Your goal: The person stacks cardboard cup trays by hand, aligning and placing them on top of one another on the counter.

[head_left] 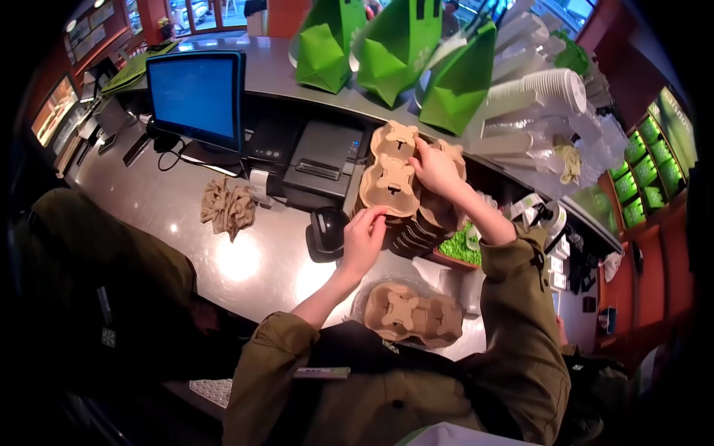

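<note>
A stack of brown cardboard cup carriers stands at the middle of the counter. My left hand pinches the near edge of the top carrier. On its far right side, my right hand grips the edge, with some fingers hidden behind the cardboard. A second stack of carriers stands close against the right of the first, partly covered by my right forearm. Nearer my body, another cup carrier lies on clear plastic wrapping.
A monitor, a receipt printer and a black scanner-like device stand left of the stacks. A crumpled brown cloth lies on the metal counter. Green paper bags and stacked white cups line the raised shelf. Another person's dark sleeve is at left.
</note>
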The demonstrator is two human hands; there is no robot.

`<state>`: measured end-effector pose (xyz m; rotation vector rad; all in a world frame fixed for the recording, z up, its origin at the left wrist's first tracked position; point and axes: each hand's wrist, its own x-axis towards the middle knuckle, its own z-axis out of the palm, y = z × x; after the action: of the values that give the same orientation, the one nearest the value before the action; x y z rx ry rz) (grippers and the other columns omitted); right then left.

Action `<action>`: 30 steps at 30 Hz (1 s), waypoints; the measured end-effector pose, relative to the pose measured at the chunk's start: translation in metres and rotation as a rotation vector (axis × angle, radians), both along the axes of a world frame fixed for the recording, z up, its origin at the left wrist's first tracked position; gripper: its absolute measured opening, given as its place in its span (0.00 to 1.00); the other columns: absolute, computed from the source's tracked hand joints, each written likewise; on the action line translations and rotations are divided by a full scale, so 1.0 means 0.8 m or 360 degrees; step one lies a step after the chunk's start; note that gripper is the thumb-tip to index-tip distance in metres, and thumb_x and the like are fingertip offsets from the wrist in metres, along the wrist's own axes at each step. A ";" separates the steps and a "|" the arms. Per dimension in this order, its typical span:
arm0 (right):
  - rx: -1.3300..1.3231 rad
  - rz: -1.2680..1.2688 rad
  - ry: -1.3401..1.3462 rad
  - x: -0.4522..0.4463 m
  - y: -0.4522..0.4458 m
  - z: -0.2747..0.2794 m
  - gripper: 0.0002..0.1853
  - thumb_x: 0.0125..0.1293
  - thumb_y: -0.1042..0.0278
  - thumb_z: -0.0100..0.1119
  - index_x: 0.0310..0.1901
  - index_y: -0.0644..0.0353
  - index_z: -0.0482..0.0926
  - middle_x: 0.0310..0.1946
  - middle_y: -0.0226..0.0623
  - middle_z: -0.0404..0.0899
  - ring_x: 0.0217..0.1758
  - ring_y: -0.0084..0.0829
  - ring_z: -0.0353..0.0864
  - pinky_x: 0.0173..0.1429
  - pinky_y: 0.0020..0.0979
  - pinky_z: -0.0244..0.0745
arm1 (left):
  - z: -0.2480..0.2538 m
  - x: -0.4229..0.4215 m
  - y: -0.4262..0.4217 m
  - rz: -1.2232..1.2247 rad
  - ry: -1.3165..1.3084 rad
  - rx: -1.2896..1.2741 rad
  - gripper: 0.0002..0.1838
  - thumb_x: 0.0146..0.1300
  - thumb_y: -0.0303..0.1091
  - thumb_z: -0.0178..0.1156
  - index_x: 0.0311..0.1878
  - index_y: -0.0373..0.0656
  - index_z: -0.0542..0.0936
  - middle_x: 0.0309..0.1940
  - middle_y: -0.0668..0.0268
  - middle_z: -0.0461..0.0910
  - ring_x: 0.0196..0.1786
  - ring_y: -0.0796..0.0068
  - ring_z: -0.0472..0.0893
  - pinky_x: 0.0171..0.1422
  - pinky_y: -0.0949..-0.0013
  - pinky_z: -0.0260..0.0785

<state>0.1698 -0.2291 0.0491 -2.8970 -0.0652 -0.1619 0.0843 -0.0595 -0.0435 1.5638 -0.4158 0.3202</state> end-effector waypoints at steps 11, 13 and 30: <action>0.1337 0.0139 -0.0141 -0.279 -0.030 -0.021 0.10 0.63 0.73 0.45 0.42 0.66 0.72 0.29 0.36 0.74 0.32 0.26 0.73 0.38 0.25 0.68 | -0.035 -0.106 0.055 -0.0295 0.0647 0.0552 0.06 0.56 0.28 0.53 0.34 0.36 0.74 0.24 0.56 0.74 0.26 0.68 0.74 0.30 0.72 0.65; 0.1426 -0.0374 -0.0093 -0.340 -0.033 -0.058 0.08 0.63 0.72 0.45 0.39 0.67 0.73 0.28 0.34 0.74 0.31 0.21 0.72 0.36 0.23 0.67 | -0.057 -0.136 0.067 -0.0313 0.0648 0.0548 0.07 0.56 0.31 0.54 0.31 0.37 0.74 0.23 0.56 0.76 0.25 0.68 0.76 0.31 0.72 0.66; 0.2407 -0.0975 0.0217 -0.417 -0.072 -0.093 0.06 0.58 0.70 0.54 0.26 0.62 0.70 0.15 0.26 0.66 0.15 0.15 0.62 0.19 0.18 0.55 | 0.009 -0.116 0.079 -0.0661 0.0931 0.0647 0.06 0.56 0.29 0.53 0.27 0.38 0.71 0.17 0.71 0.70 0.21 0.85 0.67 0.26 0.78 0.60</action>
<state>-0.1640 -0.2868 -0.0252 -1.3309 0.6592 -0.0556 -0.0086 0.0034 -0.0363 1.8229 -0.3419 -0.5664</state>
